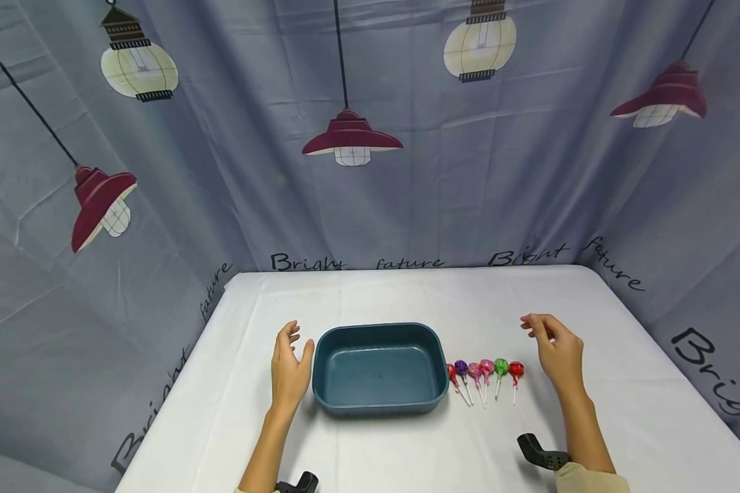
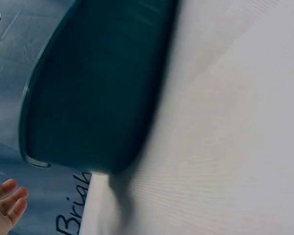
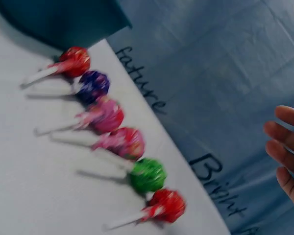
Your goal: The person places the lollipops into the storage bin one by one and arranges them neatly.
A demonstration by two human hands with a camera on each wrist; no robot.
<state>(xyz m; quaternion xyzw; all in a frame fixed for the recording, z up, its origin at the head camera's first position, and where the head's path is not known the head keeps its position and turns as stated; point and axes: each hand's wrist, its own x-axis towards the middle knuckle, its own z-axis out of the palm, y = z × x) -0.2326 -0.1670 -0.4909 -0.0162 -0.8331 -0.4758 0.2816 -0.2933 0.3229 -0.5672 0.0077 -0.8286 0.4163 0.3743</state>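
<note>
In the head view, the leftmost red lollipop [image 1: 451, 370] is partly hidden by the corner of the teal bin [image 1: 379, 410], though the right wrist view shows its whole wrapped head lying just beside the bin. The other lollipops, purple [image 1: 461, 368], pink [image 1: 475, 371], a second pink [image 1: 486, 367], green [image 1: 501, 366] and another red [image 1: 516, 369], run in a row to the right on the white tabletop [image 1: 376, 294], sticks toward the person. Any print on the wrappers is too blurred to read. The left wrist view cuts off the bin at the top, shadows its inside and shows only part of the left hand [image 1: 291, 373] at the edge; the right wrist view crops the right hand [image 1: 560, 352] likewise and catches only one end of the bin. Both forearms leave the head view at the bottom, with black wrist mounts [image 1: 543, 454] partly in sight. The left hand is raised at the bin's left side, fingers loosely bent and thumb spread away, holding nothing; whether the thumb touches the rim is hard to tell. The right hand hangs beyond the row's right end, empty, wrist bent and relaxed fingers pointing left.
</note>
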